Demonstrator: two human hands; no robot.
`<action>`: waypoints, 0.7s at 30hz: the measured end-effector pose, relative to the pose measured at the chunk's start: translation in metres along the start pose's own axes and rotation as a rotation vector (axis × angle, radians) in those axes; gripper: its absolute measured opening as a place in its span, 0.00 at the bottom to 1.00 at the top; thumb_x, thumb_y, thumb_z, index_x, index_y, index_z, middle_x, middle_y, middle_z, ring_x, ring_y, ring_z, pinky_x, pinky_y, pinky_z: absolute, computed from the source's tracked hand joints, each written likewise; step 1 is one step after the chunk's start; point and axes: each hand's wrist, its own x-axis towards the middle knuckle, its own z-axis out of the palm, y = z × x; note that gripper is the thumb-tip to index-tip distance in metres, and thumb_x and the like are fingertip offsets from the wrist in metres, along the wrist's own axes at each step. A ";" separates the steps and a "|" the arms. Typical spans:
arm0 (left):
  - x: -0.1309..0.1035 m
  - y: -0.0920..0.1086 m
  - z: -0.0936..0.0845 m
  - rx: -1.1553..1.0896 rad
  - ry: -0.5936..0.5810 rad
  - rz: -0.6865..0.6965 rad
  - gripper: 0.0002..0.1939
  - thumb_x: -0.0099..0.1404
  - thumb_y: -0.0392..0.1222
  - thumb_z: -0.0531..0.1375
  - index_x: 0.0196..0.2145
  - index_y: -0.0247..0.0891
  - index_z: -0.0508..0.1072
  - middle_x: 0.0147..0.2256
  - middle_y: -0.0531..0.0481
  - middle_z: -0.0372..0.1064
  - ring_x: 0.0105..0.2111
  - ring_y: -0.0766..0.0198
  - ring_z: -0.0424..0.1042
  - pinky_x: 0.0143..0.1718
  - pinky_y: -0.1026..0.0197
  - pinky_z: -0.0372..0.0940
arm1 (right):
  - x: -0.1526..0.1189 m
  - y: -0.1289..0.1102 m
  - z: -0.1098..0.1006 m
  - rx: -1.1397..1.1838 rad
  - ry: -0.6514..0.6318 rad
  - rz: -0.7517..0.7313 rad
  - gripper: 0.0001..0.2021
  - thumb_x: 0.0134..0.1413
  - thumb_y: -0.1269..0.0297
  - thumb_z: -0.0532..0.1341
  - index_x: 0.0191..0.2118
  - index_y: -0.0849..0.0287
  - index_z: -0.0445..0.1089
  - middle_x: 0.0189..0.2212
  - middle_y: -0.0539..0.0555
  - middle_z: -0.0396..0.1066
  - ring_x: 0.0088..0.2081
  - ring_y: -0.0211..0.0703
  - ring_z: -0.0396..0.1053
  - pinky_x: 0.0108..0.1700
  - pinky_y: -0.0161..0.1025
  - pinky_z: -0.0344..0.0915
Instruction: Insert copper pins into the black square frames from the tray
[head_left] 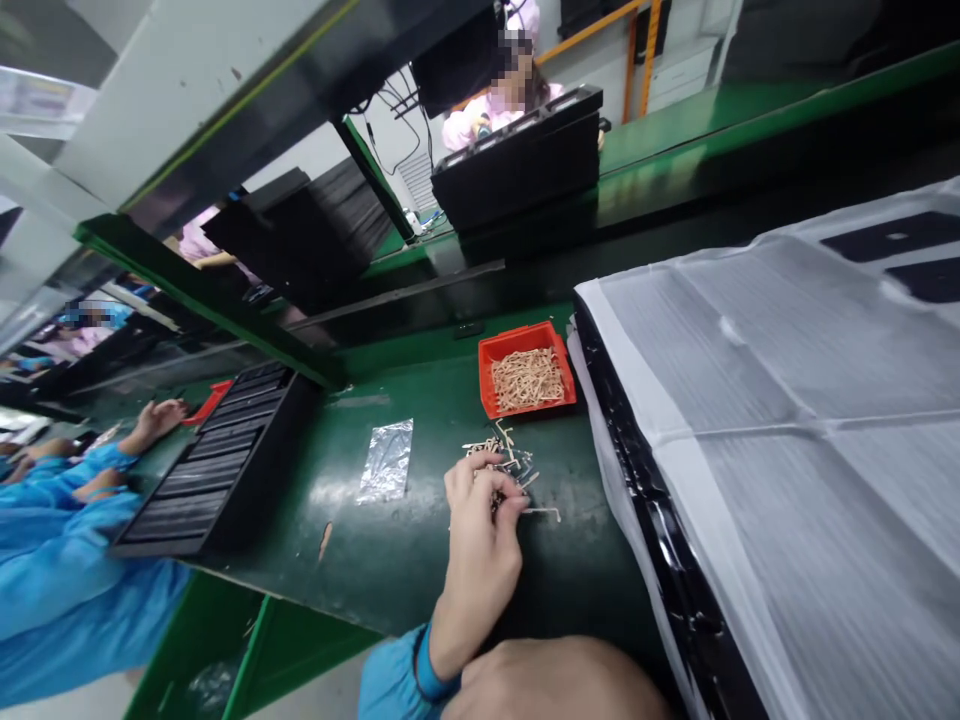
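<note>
My left hand (480, 540), in a blue sleeve, is over the green tabletop. Its thumb and forefinger are pinched on one end of a thin beige hooked piece (546, 513), which sticks out to the right. Just beyond the fingers lies a loose heap of similar beige and dark small pieces (506, 447). Behind the heap, a red bin (491, 400) holds many of these beige pieces. My right hand (562, 682) shows only as a rounded, blurred shape at the bottom edge; its fingers are hidden.
A flat clear plastic bag (387, 462) lies on the green table (427, 390). On the right rests a large black panel under white wrapping (750, 370). A black divided tray (210, 460) stands left, near a co-worker's hand (159, 420). Another person works behind a black case (525, 165).
</note>
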 end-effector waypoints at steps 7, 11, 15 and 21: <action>-0.003 0.001 -0.004 -0.014 0.003 0.021 0.09 0.68 0.37 0.67 0.44 0.44 0.74 0.66 0.39 0.66 0.68 0.38 0.61 0.65 0.33 0.61 | 0.006 0.011 -0.014 0.107 -0.003 -0.036 0.18 0.71 0.55 0.64 0.60 0.57 0.72 0.59 0.59 0.73 0.54 0.50 0.76 0.55 0.53 0.77; -0.008 -0.002 0.021 0.051 -0.109 0.047 0.15 0.59 0.24 0.69 0.37 0.43 0.75 0.67 0.39 0.68 0.71 0.33 0.56 0.65 0.25 0.56 | 0.009 0.012 -0.008 0.143 0.011 -0.027 0.19 0.70 0.56 0.65 0.60 0.57 0.71 0.59 0.59 0.73 0.54 0.50 0.76 0.55 0.54 0.77; -0.009 0.000 0.031 -0.014 -0.101 0.026 0.13 0.62 0.24 0.65 0.29 0.41 0.71 0.62 0.38 0.73 0.69 0.33 0.58 0.64 0.24 0.52 | 0.010 0.011 -0.002 0.196 -0.021 -0.010 0.19 0.70 0.56 0.65 0.60 0.57 0.71 0.59 0.59 0.73 0.54 0.50 0.76 0.55 0.54 0.77; -0.003 -0.002 0.002 -0.424 0.067 -0.114 0.09 0.72 0.37 0.61 0.31 0.42 0.71 0.52 0.42 0.76 0.58 0.46 0.69 0.64 0.37 0.58 | 0.015 0.004 -0.007 0.320 -0.134 0.015 0.13 0.72 0.55 0.63 0.51 0.58 0.76 0.48 0.55 0.79 0.45 0.42 0.79 0.48 0.44 0.78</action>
